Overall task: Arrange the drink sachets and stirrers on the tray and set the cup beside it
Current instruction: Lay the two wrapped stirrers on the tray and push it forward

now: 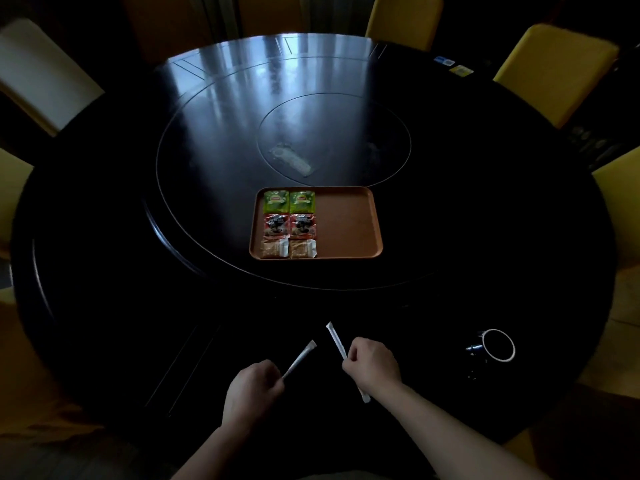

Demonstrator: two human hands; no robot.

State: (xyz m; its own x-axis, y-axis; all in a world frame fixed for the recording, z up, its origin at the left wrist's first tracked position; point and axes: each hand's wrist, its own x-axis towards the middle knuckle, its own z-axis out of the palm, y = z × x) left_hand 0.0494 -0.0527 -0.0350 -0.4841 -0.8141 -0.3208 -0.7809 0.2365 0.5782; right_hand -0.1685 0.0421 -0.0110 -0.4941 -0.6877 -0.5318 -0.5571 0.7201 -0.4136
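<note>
Wrapped stirrers are pinched by left hand (252,389) and right hand (372,363); sachets (289,224) could get nudged when they're laid on the tray (346,220).

Both bare forearms reach forward, the left hand (252,388) and right hand (372,363) each closed in a fist, fingers curled, knuckles up.

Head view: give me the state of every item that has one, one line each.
Tray: flat on the table, right half bare.
Green sachets: two, side by side, tray's far left.
Red sachets: two, middle row.
Brown sachets: two, near row.
Left stirrer: wrapped, held in left hand.
Right stirrer: wrapped, held in right hand.
Cup: on the table, away from the tray.
</note>
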